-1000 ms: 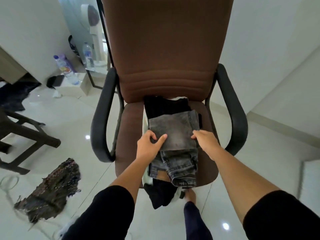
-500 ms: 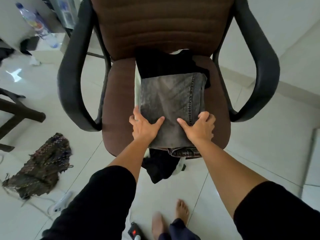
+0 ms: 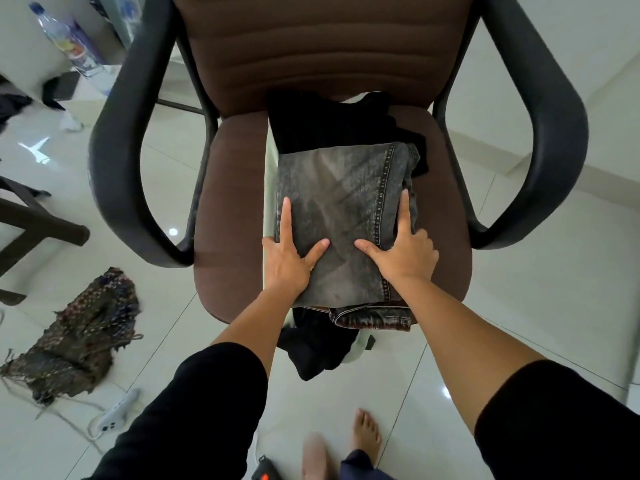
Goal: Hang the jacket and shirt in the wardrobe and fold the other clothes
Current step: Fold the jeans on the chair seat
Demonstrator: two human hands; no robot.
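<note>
Both hands lie flat on the folded grey jeans (image 3: pixel 341 216), fingers straight and spread: the left hand (image 3: pixel 289 261) on the near left edge, the right hand (image 3: pixel 403 256) along the stitched seam. The jeans sit on black clothes (image 3: pixel 325 126) (waistband overhanging) on the brown chair (image 3: pixel 225 209).

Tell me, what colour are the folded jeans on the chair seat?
Faded, washed grey jeans, with lighter streaks; the head view shows this best.
</note>
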